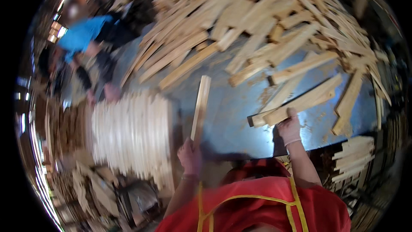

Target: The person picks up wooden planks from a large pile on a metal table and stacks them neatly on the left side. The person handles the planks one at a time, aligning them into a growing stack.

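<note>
From where I stand, the short board (302,104) lies right at the right hand (289,129), on the near part of the metal worktop (231,116). Its long axis slants away to the person's right, and the hand meets its near edge close to the left end. The thumb presses on top and the fingers look closed on the board, though their undersides are hidden. The left hand (189,158), well apart, has its fingers wrapped around the lower end of a narrow strip (201,107), which points forward and slightly right.

Another dark-ended board (257,119) lies along the far side of the short one — the closest obstruction — and a loose plank (348,103) slants to its right. Beyond spreads a big heap of boards (253,21). To the left stands a pale stack (131,131), with a co-worker in blue (88,34) reaching toward it.
</note>
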A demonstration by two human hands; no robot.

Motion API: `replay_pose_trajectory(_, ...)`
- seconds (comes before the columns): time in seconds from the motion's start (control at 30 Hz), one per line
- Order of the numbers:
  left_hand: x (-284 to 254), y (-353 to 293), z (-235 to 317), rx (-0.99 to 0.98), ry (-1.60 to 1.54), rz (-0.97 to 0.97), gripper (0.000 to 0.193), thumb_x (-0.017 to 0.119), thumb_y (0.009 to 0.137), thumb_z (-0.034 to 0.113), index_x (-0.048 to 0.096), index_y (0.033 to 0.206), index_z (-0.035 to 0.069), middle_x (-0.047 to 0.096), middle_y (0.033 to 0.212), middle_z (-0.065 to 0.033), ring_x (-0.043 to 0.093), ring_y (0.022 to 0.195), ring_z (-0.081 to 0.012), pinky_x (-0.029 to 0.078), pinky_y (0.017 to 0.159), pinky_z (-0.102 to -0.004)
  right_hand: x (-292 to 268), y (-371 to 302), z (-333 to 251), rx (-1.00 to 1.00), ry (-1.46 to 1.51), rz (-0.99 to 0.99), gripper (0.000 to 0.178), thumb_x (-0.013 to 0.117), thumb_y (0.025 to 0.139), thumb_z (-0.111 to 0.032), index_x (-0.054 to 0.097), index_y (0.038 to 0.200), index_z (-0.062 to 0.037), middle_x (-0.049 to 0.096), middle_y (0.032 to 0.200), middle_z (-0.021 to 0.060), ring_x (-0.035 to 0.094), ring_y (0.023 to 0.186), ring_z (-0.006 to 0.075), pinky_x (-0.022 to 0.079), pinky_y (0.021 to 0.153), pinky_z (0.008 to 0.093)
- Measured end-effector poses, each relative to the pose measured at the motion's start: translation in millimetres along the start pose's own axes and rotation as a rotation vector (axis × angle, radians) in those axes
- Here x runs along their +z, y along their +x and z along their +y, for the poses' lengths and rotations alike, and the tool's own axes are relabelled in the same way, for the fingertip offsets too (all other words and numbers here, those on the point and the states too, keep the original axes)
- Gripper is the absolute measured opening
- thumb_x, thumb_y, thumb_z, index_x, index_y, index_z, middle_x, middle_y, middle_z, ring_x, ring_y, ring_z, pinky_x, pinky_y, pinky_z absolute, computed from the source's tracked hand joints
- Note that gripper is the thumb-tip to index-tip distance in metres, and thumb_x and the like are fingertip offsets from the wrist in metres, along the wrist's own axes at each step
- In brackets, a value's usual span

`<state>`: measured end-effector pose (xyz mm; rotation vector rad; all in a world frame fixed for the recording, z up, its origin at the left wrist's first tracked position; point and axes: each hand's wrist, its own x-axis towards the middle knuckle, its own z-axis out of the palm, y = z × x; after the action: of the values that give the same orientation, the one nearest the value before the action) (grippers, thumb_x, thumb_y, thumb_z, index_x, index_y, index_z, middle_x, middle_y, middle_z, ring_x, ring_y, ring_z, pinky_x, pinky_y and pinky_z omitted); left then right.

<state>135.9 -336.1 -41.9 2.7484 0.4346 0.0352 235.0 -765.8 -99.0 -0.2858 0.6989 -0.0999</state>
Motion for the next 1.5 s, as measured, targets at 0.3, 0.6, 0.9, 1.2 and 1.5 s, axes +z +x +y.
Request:
replay_pose_trajectory(0.3, -35, -14, -77, 0.029, 0.368, 0.121, 0.07, 0.077, 0.09, 0.036, 0.056, 0.153, 0.016, 0.056, 0.154, -0.0187, 0.047, 0.146, -0.0386, 0.039, 0.12, -0.0538, 9, -52, 115, 0.037, -0.395, -0.098, 0.048, 0.076, 0.092, -0.003, 0.058, 0.136, -0.0112, 0.067, 0.125, 0.0075, 0.065, 0.121, 0.0291, 0.056, 0.107, 0.0491)
replay_pose_trajectory(0.6, -23, 7, 32, -0.122, -0.478, -0.631, 0.088, 0.075, 0.092, 0.046, 0.04, 0.163, 0.009, 0.057, 0.152, -0.0307, 0.057, 0.14, -0.0479, 0.048, 0.115, -0.0495, 14, -136, 230, 0.409, -0.793, -0.312, 0.057, 0.063, 0.088, 0.006, 0.061, 0.144, -0.0027, 0.071, 0.118, 0.006, 0.068, 0.098, 0.0188, 0.055, 0.085, 0.0295)
replay_pose_trajectory(0.9, -2, -14, 18, -0.115, -0.058, -0.389, 0.101, 0.08, 0.083, 0.045, 0.034, 0.163, 0.003, 0.065, 0.14, -0.0279, 0.069, 0.12, -0.0453, 0.055, 0.099, -0.054, 110, -79, 157, -0.223, -1.572, -0.548, 0.04, 0.064, 0.102, -0.022, 0.064, 0.136, -0.0011, 0.069, 0.119, 0.0119, 0.063, 0.108, 0.0276, 0.051, 0.097, 0.0437)
replay_pose_trajectory(1.2, 14, -3, -36, 0.065, 0.418, 0.063, 0.081, 0.076, 0.084, 0.029, 0.045, 0.154, 0.006, 0.059, 0.141, -0.0165, 0.058, 0.13, -0.0384, 0.049, 0.104, -0.056, 137, 148, -116, -0.895, -2.537, -0.206, 0.064, 0.067, 0.089, -0.012, 0.056, 0.152, -0.0099, 0.058, 0.153, 0.021, 0.057, 0.138, 0.0438, 0.044, 0.12, 0.0514)
replay_pose_trajectory(1.5, -6, 8, -6, 0.007, 0.324, 0.113, 0.08, 0.082, 0.081, 0.03, 0.051, 0.152, 0.012, 0.05, 0.156, -0.0149, 0.046, 0.146, -0.0401, 0.038, 0.118, -0.0577, 136, 114, -103, -1.139, -2.742, -0.559, 0.059, 0.068, 0.085, -0.006, 0.064, 0.142, -0.0184, 0.061, 0.144, 0.0163, 0.056, 0.134, 0.0417, 0.046, 0.114, 0.0534)
